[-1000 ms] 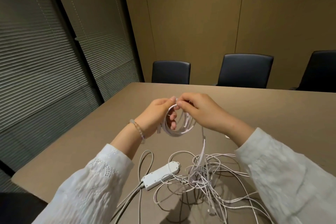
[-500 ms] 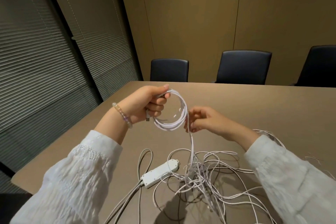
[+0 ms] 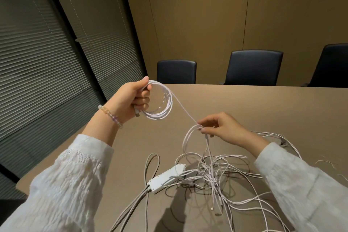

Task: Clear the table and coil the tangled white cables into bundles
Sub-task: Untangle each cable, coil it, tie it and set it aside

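The left hand gripped the coil raised above the table, probably to keep its loops together; the right hand pinched the cable leading down into the tangle, likely feeding slack.

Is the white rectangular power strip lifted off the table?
No, the white rectangular power strip lies flat on the tan table among tangled cables.
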`<state>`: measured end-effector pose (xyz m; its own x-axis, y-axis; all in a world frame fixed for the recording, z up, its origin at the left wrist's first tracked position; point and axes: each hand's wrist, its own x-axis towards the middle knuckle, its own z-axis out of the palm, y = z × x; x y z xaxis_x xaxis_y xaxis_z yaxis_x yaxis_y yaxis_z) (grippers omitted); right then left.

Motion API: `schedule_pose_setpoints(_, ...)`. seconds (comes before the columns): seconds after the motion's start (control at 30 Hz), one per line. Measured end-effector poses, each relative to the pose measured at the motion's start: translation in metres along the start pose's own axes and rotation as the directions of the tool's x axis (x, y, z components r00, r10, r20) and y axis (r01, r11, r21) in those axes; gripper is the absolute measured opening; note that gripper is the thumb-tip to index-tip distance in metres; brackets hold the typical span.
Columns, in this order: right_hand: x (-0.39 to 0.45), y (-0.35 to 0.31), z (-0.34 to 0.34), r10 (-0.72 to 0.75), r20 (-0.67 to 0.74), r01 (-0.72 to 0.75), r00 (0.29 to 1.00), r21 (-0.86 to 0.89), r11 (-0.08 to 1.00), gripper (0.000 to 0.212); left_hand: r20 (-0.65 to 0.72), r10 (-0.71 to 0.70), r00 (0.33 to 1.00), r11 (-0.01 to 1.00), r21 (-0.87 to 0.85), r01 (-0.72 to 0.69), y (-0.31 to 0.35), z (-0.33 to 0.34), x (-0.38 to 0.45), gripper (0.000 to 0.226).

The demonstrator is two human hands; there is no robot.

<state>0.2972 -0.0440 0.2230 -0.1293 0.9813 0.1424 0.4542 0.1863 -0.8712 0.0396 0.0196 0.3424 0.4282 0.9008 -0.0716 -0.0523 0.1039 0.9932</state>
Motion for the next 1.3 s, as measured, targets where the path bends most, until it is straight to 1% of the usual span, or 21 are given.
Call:
schedule_pose_setpoints(0.07,0.001,0.001,-0.002,-0.036,-0.094,0.035,0.995,-0.01,0.999,0.014,-0.024,0.001,1.0,0.999,0.036,0.0,-0.007,-0.007,0.003,0.036)
schedule_pose_setpoints(0.1,0.001,0.0,-0.003,-0.056,-0.11,0.056,0.992,-0.007,0.998,0.012,-0.03,-0.009,0.999,0.998,0.065,0.011,-0.011,-0.009,0.004,0.037)
schedule_pose_setpoints(0.2,0.002,-0.005,-0.003,-0.075,-0.097,0.077,0.992,0.011,0.997,0.011,-0.05,-0.055,0.997,0.987,0.146,0.062,-0.027,-0.011,0.007,0.036)
schedule_pose_setpoints(0.27,0.004,-0.009,-0.001,-0.087,-0.133,0.089,0.987,0.006,0.996,0.013,-0.076,-0.06,0.995,0.977,0.198,0.074,-0.035,-0.01,0.01,0.036)
schedule_pose_setpoints(0.33,0.003,-0.012,-0.001,-0.135,-0.217,0.122,0.967,-0.073,0.99,0.014,-0.129,-0.055,0.99,0.967,0.24,0.085,-0.041,-0.011,0.014,0.036)
schedule_pose_setpoints(0.43,-0.002,-0.019,-0.003,-0.255,-0.343,0.172,0.904,-0.255,0.952,0.012,-0.236,-0.043,0.971,0.927,0.354,0.127,-0.048,-0.016,0.019,0.036)
schedule_pose_setpoints(0.5,-0.004,-0.022,-0.004,-0.328,-0.361,0.207,0.873,-0.334,0.92,0.01,-0.265,-0.045,0.963,0.877,0.452,0.165,-0.053,-0.02,0.021,0.036)
schedule_pose_setpoints(0.53,-0.003,-0.023,-0.004,-0.344,-0.359,0.217,0.868,-0.35,0.911,0.009,-0.259,-0.058,0.964,0.851,0.492,0.183,-0.055,-0.021,0.021,0.035)
schedule_pose_setpoints(0.63,-0.002,-0.029,-0.001,-0.35,-0.338,0.244,0.873,-0.318,0.916,0.007,-0.168,-0.137,0.976,0.813,0.545,0.208,-0.059,-0.015,0.019,0.034)
schedule_pose_setpoints(0.73,-0.002,-0.039,0.004,-0.343,-0.251,0.288,0.905,-0.231,0.929,0.006,-0.016,-0.214,0.977,0.821,0.539,0.189,-0.061,0.0,0.018,0.033)
schedule_pose_setpoints(0.8,-0.001,-0.044,0.008,-0.361,-0.215,0.31,0.907,-0.236,0.921,0.005,0.059,-0.24,0.969,0.815,0.555,0.168,-0.063,0.011,0.018,0.032)
schedule_pose_setpoints(0.9,-0.001,-0.049,0.013,-0.388,-0.211,0.326,0.897,-0.275,0.904,0.004,0.196,-0.299,0.934,0.824,0.546,0.149,-0.065,0.026,0.015,0.03)
schedule_pose_setpoints(1.0,-0.002,-0.05,0.02,-0.417,-0.202,0.347,0.886,-0.307,0.886,0.005,0.309,-0.312,0.899,0.837,0.536,0.106,-0.069,0.037,0.014,0.035)
schedule_pose_setpoints(1.1,-0.004,-0.052,0.024,-0.383,-0.209,0.322,0.9,-0.273,0.906,0.007,0.404,-0.336,0.851,0.858,0.504,0.099,-0.076,0.043,0.013,0.03)
schedule_pose_setpoints(1.17,-0.005,-0.051,0.023,-0.295,-0.211,0.262,0.932,-0.169,0.95,0.01,0.451,-0.342,0.824,0.877,0.469,0.107,-0.083,0.044,0.012,0.029)
schedule_pose_setpoints(1.23,-0.005,-0.05,0.021,-0.186,-0.177,0.19,0.967,0.009,0.982,0.014,0.486,-0.332,0.808,0.899,0.424,0.114,-0.089,0.043,0.011,0.03)
schedule_pose_setpoints(1.3,-0.007,-0.049,0.017,-0.099,-0.149,0.127,0.984,0.193,0.973,0.011,0.481,-0.319,0.816,0.916,0.379,0.134,-0.095,0.04,0.009,0.034)
